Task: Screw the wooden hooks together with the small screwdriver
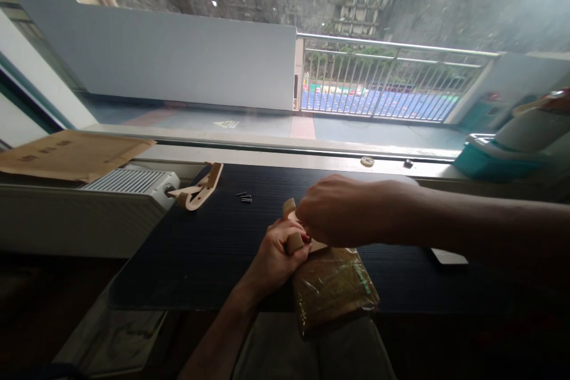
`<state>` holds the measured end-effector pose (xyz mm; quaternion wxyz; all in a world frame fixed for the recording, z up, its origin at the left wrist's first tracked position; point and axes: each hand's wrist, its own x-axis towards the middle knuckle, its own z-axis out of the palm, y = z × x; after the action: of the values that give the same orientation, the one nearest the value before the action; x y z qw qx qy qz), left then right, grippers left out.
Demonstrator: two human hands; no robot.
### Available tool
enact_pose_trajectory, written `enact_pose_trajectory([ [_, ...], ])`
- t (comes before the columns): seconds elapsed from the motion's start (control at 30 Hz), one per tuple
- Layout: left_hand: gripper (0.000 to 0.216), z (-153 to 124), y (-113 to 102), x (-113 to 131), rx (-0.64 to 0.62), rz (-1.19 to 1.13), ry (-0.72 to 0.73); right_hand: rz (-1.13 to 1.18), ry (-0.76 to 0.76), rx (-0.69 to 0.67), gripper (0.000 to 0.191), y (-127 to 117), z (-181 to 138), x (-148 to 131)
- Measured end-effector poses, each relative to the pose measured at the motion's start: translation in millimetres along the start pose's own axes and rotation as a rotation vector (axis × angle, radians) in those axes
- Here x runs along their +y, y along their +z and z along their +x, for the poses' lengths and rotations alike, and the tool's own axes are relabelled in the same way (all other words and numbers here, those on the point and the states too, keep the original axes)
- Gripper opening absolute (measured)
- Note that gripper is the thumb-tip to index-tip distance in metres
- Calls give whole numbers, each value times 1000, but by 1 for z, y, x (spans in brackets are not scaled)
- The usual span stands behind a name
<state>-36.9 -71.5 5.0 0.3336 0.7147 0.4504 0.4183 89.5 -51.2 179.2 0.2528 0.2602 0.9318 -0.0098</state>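
Note:
A light wooden piece with curved, hook-like ends [294,243] is held at the middle of the dark table. My left hand [274,252] is wrapped round it from the near left. Above its flat part, my right hand [332,211] is closed in a fist, touching or almost touching the wood; what its fingers hold is hidden. Just under the wood lies a flat package wrapped in clear brown tape [336,288], partly over the table's near edge. A few loose screws [244,197] lie left of my hands. Farther left rests a similar curved wooden piece [202,189].
The dark table [178,261] stands against a window sill. A radiator [133,184] with a brown padded envelope [75,153] is at the left. A white flat object [449,257] lies under my right forearm. A tape roll [367,161] and a teal bin [494,157] sit on the sill.

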Motion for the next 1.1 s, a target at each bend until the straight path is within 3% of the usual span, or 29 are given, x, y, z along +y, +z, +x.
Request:
enact_pose_trajectory([
  [0.1, 2, -4, -1, 0, -16, -1, -29, 71, 69, 18, 15, 2, 0, 4],
  [0.27, 53, -9, 2, 1, 17, -52, -72, 96, 99, 58, 14, 7, -2, 8],
  [0.73, 29, -3, 4, 3, -37, 62, -51, 22, 77, -14, 10, -5, 3, 7],
  [0.97, 42, -5, -9, 7, -164, 103, -29, 1, 34, 18, 10, 4, 8, 15],
  [1.1, 47, -5, -10, 6, -161, 115, -5, 10, 18, 22, 9, 7, 6, 17],
])
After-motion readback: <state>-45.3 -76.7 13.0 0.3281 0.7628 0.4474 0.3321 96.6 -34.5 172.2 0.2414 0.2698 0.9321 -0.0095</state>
